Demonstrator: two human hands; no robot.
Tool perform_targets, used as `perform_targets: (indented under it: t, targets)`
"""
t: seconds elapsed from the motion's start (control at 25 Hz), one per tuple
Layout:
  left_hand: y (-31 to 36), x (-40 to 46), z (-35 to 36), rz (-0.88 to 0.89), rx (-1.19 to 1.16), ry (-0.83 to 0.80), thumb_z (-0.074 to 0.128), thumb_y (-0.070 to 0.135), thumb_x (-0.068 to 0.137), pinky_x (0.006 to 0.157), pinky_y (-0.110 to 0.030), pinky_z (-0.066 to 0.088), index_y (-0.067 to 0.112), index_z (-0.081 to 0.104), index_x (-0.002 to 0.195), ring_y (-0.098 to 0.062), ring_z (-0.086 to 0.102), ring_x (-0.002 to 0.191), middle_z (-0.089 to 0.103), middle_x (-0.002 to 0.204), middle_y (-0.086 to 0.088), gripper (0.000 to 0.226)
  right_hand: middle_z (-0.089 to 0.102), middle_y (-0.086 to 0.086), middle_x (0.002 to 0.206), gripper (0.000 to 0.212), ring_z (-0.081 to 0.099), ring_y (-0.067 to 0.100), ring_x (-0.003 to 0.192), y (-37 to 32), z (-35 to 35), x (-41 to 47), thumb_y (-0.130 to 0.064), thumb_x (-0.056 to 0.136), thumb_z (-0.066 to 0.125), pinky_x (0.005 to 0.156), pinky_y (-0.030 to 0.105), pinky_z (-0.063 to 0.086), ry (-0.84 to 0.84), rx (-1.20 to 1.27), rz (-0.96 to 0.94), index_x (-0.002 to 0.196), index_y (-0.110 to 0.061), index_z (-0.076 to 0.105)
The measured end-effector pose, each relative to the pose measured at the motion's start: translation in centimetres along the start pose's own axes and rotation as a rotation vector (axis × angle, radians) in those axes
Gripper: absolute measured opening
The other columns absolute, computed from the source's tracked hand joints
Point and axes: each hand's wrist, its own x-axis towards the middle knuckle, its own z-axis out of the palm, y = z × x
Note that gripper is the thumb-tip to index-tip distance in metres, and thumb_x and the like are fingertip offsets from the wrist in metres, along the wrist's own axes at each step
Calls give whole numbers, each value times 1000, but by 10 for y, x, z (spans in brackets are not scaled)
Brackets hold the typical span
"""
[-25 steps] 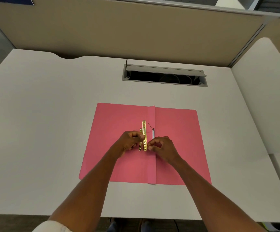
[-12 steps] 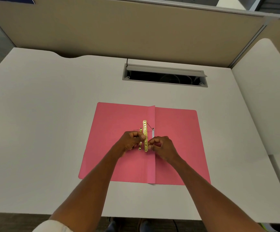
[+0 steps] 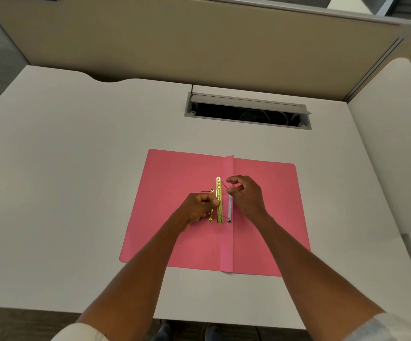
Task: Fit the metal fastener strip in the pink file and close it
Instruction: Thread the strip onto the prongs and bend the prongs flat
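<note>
The gold metal fastener strip (image 3: 218, 200) lies along the spine fold of the open pink file (image 3: 180, 207), mid-desk (image 3: 64, 168). Left hand (image 3: 199, 209) fingers pinch it; right hand (image 3: 245, 195) fingers hover loosely curled, empty. Bare desk surrounds every file edge.

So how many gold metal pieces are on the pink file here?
2: a long gold strip beside the file's centre fold, and a shorter gold piece just left of it, partly hidden by the left hand.

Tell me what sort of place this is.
Most likely an office cubicle: a white desk with a cable-access hatch set into it, beige partition panels walling it in, and a pink file lying open for paperwork.
</note>
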Motion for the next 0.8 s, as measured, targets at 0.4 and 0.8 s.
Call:
perform_targets:
  t: [0.4, 0.8]
  targets:
    - [-2, 5, 2, -7, 5, -8, 65, 17, 94, 39, -13, 35, 13, 71, 86, -4, 43, 43, 60, 63, -1, 11, 76, 2, 96, 17, 64, 9, 85, -2, 6, 20, -10, 83, 73, 71, 9, 41, -95, 12, 61, 99, -12, 76]
    - [-3, 10, 1, -8, 42, -23, 66, 19, 94, 38, -15, 33, 16, 72, 84, -6, 42, 42, 60, 62, -2, 13, 73, -3, 87, 14, 62, 9, 82, 1, 4, 17, -10, 81, 75, 73, 14, 42, -111, 39, 68, 94, -13, 77]
